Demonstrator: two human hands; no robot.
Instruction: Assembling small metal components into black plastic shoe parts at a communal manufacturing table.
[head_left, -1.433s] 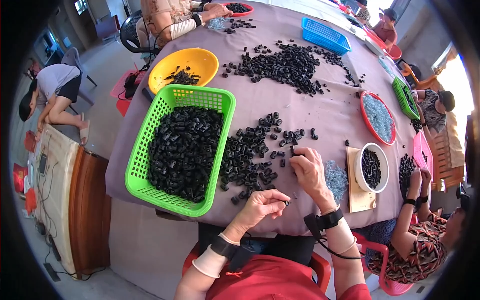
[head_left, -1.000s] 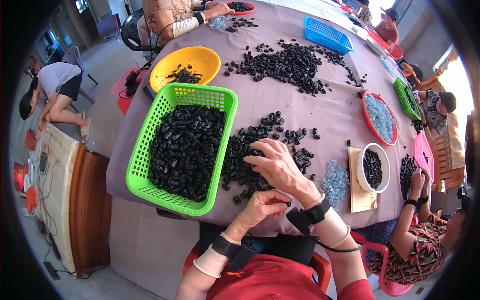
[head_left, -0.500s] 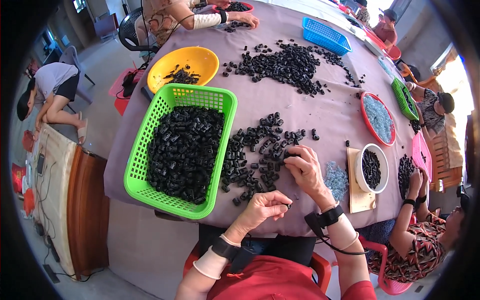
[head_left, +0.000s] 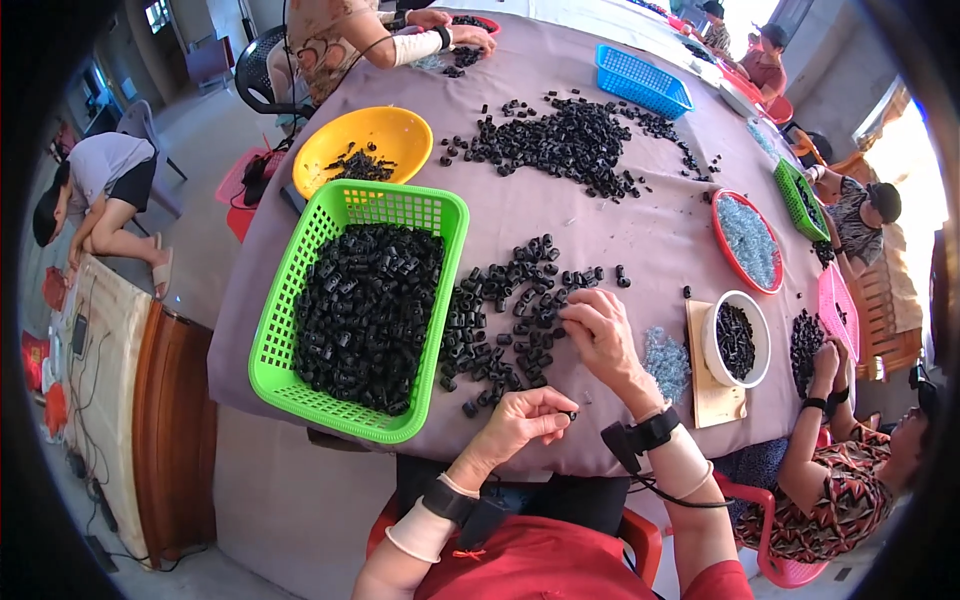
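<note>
My left hand (head_left: pixel 522 427) is near the table's front edge, thumb and forefinger pinched on a small black plastic part (head_left: pixel 570 415). Above and to its right, my right hand (head_left: pixel 606 340) has its fingers drawn together at the right edge of a loose heap of short black cylindrical parts (head_left: pixel 490 305); whatever is between those fingertips is hidden. Left of the heap stands a green plastic basket (head_left: pixel 262 345) filled with similar black parts (head_left: pixel 365 320).
Behind the basket sits a yellow bowl (head_left: pixel 405 125) with black bits. A larger black heap (head_left: pixel 560 145) and a blue basket (head_left: pixel 645 85) lie farther back. On my right are clear pieces (head_left: pixel 665 365), a white bowl (head_left: pixel 760 335) and a red-rimmed tray (head_left: pixel 718 225). Co-workers sit around the table.
My right hand's fingers have drawn closer together at the heap, and the dark part seen by its fingertips no longer shows. My left hand keeps its pinch. The view has shifted slightly.
</note>
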